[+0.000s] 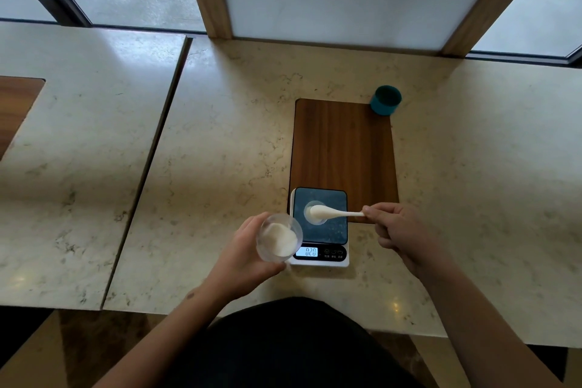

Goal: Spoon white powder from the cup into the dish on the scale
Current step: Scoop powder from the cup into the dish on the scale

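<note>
Left hand (244,257) wraps the cup (279,241) (powder inside); right hand (398,231) pinches the spoon (333,213) over the dish (316,213).

Left arm: bare forearm reaches forward from the lower left, angled toward the centre.
Left hand (244,249): fingers curled around a clear cup (279,242) from its left side and underneath, holding it tilted with the mouth facing up toward the camera.
Right arm: bare forearm comes in from the lower right, wrist bent slightly inward.
Right hand (398,228): thumb and forefinger pinch the handle end of a white spoon (333,213), remaining fingers curled loosely under the palm, knuckles upward.
</note>
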